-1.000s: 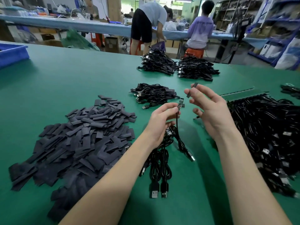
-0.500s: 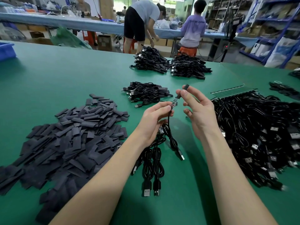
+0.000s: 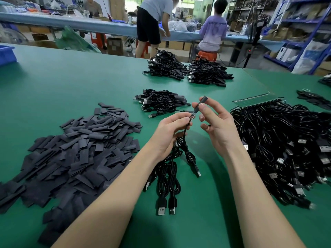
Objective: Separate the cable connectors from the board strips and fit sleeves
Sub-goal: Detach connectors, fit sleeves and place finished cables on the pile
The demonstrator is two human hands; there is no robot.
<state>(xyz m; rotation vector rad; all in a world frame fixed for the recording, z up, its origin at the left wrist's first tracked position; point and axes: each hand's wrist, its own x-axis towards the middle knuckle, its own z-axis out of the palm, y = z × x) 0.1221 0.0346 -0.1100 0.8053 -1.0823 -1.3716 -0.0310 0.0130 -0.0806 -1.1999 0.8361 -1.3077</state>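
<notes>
Green table (image 3: 71,83), seen from above the person's two bare arms. At centre, the left hand (image 3: 170,133) pinches a cable (image 3: 186,140) just below its small board end. The right hand (image 3: 215,126) pinches one black sleeve (image 3: 199,103), partly over that end. At nine o'clock lies one heap of sleeves (image 3: 75,151); at three o'clock one mass of cables (image 3: 286,151); toward twelve, three bundles (image 3: 161,102).
</notes>
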